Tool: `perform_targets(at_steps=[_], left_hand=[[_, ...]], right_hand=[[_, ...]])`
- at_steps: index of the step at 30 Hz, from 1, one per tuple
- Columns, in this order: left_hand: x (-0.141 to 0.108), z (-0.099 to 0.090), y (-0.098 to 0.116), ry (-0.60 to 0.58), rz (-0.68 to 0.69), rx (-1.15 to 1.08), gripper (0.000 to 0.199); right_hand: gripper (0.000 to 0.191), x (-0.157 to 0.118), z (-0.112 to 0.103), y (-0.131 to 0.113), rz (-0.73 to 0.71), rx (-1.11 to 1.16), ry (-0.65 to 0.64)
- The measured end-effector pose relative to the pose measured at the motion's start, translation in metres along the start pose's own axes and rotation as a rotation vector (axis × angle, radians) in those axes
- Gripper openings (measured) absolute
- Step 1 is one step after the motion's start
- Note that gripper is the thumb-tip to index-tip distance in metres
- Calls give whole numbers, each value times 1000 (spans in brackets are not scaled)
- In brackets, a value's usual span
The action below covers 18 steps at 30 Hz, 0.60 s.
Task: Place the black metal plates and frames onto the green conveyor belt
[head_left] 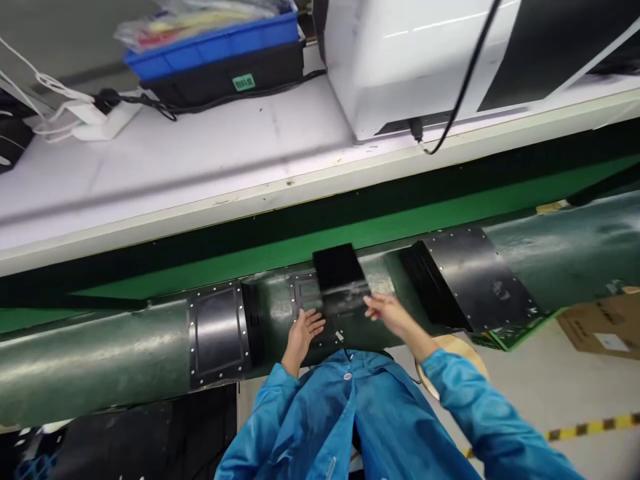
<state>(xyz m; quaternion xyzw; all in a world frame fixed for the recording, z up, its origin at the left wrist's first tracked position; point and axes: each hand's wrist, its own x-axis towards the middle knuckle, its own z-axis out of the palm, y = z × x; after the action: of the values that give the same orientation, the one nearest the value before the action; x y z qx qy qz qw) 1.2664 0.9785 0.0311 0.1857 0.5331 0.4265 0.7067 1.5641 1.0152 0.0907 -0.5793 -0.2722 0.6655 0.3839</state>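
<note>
A flat black rectangular panel [341, 270] is in front of me, over the dark green belt-like surface [150, 340]. Its lower part is glossy and a little blurred. At its lower right edge is my right hand [389, 313], with the fingers drawn together on the panel's corner. My left hand [303, 333] is open beside the panel's lower left side, palm turned toward it and fingers apart. Just left of the panel, a smaller dark plate with light dots [304, 288] lies partly covered.
Black studded plates lie on the green surface to the left [217, 333] and right [483, 273]. Beyond is a white bench [225, 153] with a blue bin [215, 43], a power strip [107, 123] and a large white machine [400, 60]. A cardboard box [600, 327] and round stool [460, 350] are at right.
</note>
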Motion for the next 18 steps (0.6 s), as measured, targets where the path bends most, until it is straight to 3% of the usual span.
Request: perform_targets(at_steps=[3, 6, 11, 18], left_hand=[[-6, -24, 21, -84, -30, -139, 60], [-5, -49, 21, -80, 27, -78, 60], [4, -80, -6, -6, 135, 11, 56], [28, -89, -29, 69, 136, 146, 56]], right_hand=[[59, -10, 63, 66, 51, -17, -83], [65, -13, 96, 107, 50, -47, -69], [66, -13, 107, 138, 19, -186, -31], [54, -7, 106, 148, 23, -287, -6]])
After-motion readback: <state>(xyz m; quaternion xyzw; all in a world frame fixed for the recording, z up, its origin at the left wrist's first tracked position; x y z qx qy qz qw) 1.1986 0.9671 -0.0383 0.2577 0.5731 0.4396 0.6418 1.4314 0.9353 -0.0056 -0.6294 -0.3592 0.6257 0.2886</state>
